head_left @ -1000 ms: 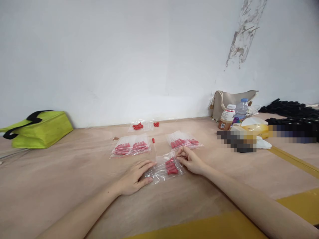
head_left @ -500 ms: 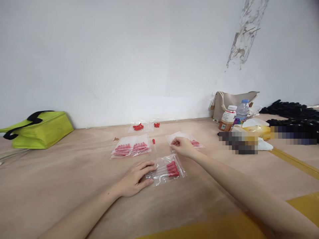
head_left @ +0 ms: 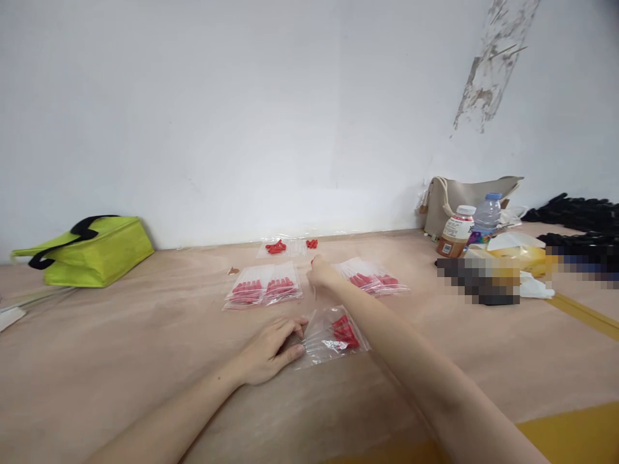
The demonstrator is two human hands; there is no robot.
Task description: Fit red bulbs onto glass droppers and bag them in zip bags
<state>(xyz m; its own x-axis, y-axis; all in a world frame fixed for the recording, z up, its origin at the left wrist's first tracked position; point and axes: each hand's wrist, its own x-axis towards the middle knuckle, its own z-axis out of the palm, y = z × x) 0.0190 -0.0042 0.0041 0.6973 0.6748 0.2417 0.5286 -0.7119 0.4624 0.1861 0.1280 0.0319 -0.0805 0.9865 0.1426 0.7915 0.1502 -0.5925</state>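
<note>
My left hand [head_left: 273, 348] rests on the table with its thumb and fingers pinching the left edge of a clear zip bag [head_left: 319, 351]. Inside that bag lie several droppers with red bulbs [head_left: 345, 334] at the right end. Farther out, my right hand [head_left: 323, 277] is closed around a single dropper [head_left: 313, 261]; its red bulb peeks past my fingers, and most of it is hidden. Filled bags of droppers [head_left: 264, 290] lie left of the right hand, and more filled bags [head_left: 374, 280] lie to its right.
Near the wall lies another bag [head_left: 283, 247] with red-tipped pieces. A lime-green bag [head_left: 99, 251] stands far left. At right are a drink bottle [head_left: 456, 232], a blue-capped bottle [head_left: 488, 212], a beige bag [head_left: 476, 187], a yellow pack [head_left: 520, 258] and black items [head_left: 575, 216].
My right hand has moved left from the right-hand bags to the loose dropper and closed on it. My left hand stays at the near bag, whose droppers have shifted and tilted. The view has turned slightly left.
</note>
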